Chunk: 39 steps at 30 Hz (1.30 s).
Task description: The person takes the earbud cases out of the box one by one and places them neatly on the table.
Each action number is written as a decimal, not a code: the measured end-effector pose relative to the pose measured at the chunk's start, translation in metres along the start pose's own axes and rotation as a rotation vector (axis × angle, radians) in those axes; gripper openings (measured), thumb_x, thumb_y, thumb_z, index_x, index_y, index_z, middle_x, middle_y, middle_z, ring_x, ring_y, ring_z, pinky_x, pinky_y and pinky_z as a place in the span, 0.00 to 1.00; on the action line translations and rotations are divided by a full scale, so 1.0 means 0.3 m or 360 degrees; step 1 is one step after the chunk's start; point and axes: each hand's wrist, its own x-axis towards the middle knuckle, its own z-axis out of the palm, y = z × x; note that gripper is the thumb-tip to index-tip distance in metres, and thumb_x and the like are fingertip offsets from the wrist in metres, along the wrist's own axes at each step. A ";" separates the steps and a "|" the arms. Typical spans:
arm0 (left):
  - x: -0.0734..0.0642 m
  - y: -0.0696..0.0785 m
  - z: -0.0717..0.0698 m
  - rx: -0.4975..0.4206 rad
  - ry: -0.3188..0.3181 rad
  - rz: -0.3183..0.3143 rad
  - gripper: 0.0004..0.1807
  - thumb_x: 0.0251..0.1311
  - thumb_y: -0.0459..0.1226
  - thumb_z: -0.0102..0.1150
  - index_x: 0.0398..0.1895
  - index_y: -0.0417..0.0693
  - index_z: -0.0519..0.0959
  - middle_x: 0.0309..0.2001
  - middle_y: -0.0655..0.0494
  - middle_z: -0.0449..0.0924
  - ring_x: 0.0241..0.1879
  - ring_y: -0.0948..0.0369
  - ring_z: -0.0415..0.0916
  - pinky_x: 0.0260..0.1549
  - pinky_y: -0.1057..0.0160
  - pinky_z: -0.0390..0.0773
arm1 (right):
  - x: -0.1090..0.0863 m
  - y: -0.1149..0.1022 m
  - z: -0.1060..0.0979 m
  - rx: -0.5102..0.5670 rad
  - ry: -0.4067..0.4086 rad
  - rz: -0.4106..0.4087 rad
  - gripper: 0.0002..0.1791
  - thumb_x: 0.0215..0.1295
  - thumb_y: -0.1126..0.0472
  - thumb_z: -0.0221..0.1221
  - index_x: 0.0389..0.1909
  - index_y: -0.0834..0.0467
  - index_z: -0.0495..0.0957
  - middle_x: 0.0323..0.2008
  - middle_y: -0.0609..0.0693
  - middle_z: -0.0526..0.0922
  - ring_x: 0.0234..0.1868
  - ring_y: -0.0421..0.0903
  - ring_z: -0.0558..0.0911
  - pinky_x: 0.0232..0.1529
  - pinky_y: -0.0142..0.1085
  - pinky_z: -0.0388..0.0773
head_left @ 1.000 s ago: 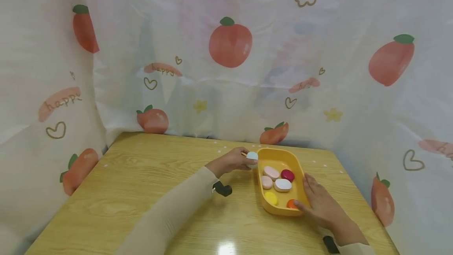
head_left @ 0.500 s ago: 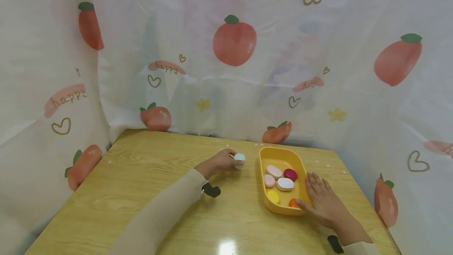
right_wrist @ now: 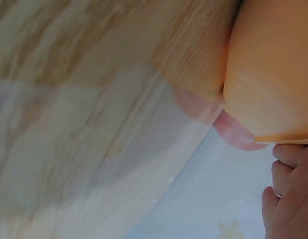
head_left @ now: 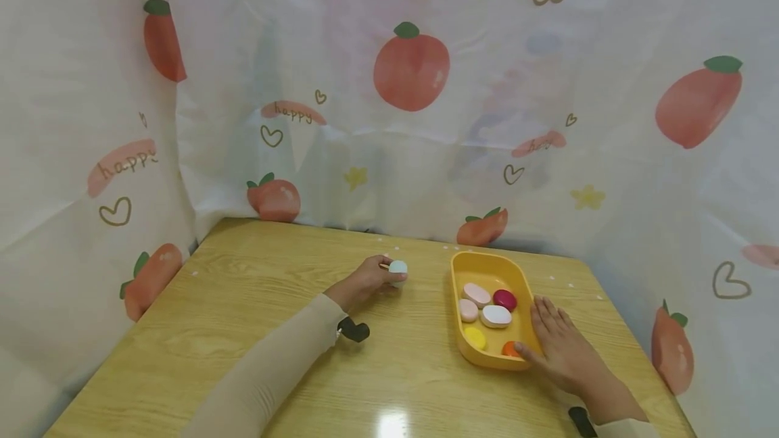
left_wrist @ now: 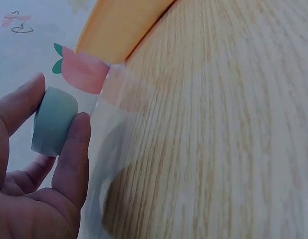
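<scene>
My left hand (head_left: pixel 367 278) pinches a pale mint-green round block (left_wrist: pixel 55 121) between thumb and fingers, left of a yellow tray (head_left: pixel 460 350). In the left wrist view its rounded side faces the camera. My right hand (head_left: pixel 562 350) lies along the tray's right wall with straight fingers, the thumb at the rim near an orange piece (head_left: pixel 510 349). Inside the tray lie two pale pink pieces, one an oval (head_left: pixel 477 295), the other rounder (head_left: pixel 468 310). A dark red piece (head_left: pixel 504 300), a white oval piece (head_left: pixel 496 316) and a yellow piece (head_left: pixel 475 338) are with them.
The wooden table (head_left: pixel 274 276) extends left and in front of the tray. A white cloth (head_left: pixel 341 53) printed with fruit hangs round its back and sides. Small white specks dot the table's far edge.
My left hand has moved left, away from the tray's rim, carrying the mint-green block. The right hand stays against the tray, and the pieces inside lie as before.
</scene>
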 end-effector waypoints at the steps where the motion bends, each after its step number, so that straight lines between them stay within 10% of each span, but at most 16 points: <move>1: 0.000 0.001 0.001 0.0010 0.0002 0.0006 0.27 0.56 0.29 0.68 0.56 0.30 0.67 0.49 0.39 0.71 0.44 0.49 0.78 0.42 0.57 0.82 | -0.001 0.001 0.000 -0.0002 0.0007 -0.0002 0.48 0.71 0.37 0.48 0.69 0.77 0.53 0.72 0.71 0.49 0.73 0.65 0.46 0.71 0.43 0.24; 32: -0.014 -0.011 0.065 0.1084 0.0224 0.0185 0.32 0.49 0.48 0.76 0.49 0.35 0.76 0.40 0.50 0.77 0.36 0.57 0.73 0.33 0.61 0.77 | -0.014 -0.024 0.000 0.0072 -0.0021 0.0061 0.49 0.71 0.36 0.47 0.70 0.76 0.50 0.72 0.70 0.47 0.73 0.66 0.46 0.72 0.47 0.27; 39: -0.018 -0.011 0.069 0.1142 0.0229 0.0196 0.33 0.50 0.50 0.75 0.50 0.34 0.76 0.41 0.49 0.78 0.36 0.57 0.74 0.33 0.61 0.78 | -0.016 -0.032 0.005 0.0085 -0.0025 0.0080 0.49 0.71 0.36 0.47 0.71 0.76 0.49 0.73 0.70 0.47 0.73 0.66 0.46 0.71 0.43 0.23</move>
